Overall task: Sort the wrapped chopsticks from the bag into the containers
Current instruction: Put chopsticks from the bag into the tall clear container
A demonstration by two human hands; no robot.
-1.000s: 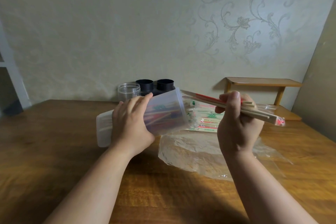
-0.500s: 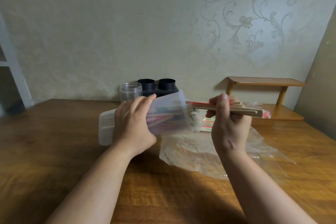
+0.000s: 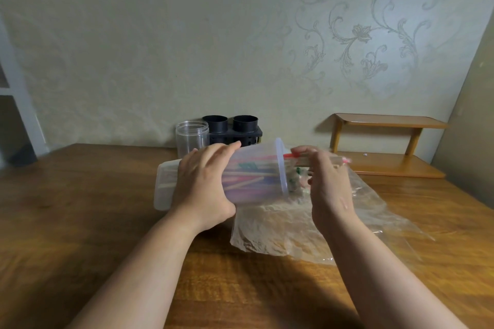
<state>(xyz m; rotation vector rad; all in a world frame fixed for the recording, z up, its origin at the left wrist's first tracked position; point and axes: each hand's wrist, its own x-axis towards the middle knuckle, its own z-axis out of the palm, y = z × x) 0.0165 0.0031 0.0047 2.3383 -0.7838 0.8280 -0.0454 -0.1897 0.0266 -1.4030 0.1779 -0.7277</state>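
My left hand (image 3: 204, 184) grips a frosted plastic container (image 3: 263, 168) held on its side above the table, its open mouth facing right. Several wrapped chopsticks show through its wall. My right hand (image 3: 327, 184) pinches a red-wrapped pair of chopsticks (image 3: 296, 159) whose front end is inside the container's mouth; the back end sticks out to the right past my fingers. A crumpled clear plastic bag (image 3: 283, 230) lies on the table below both hands. A few wrapped chopsticks (image 3: 296, 181) show behind my right hand, blurred.
A clear jar (image 3: 191, 136) and a black twin-cup holder (image 3: 231, 128) stand at the back against the wall. A small wooden shelf (image 3: 387, 147) sits at the back right. The wooden table (image 3: 80, 208) stretches left and forward.
My right hand has moved left and pushed the red-wrapped chopsticks into the container's mouth. The container has stayed in my left hand, nearly level.
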